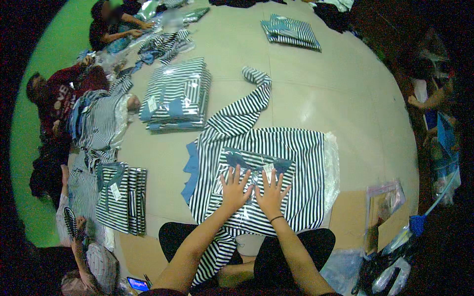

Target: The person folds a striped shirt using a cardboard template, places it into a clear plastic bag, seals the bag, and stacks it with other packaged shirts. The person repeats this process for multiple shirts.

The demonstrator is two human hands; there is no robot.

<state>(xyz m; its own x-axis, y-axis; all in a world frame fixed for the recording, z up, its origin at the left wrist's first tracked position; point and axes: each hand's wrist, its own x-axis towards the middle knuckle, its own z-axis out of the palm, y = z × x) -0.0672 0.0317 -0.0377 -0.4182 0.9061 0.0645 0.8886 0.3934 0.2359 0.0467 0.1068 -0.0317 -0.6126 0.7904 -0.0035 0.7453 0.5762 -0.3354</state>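
Spread on the floor before me is a black-and-white striped shirt (308,172), with a blue collar edge at its left and one sleeve (242,109) stretched up and away. On top of it lies a folded striped shirt in a clear bag (254,170), with blue parts and a white tag. My left hand (234,190) rests flat on the bagged shirt, fingers spread. Beside it my right hand (270,195) presses flat too, fingers apart, a dark band on its wrist. Neither hand grips anything.
A tall stack of bagged striped shirts (180,91) stands at the far left, another bagged pile (291,32) farther off. Folded shirts (121,197) lie to the left. Several people sit around the edges. Cardboard (348,212) and clear plastic bags (343,266) are at right.
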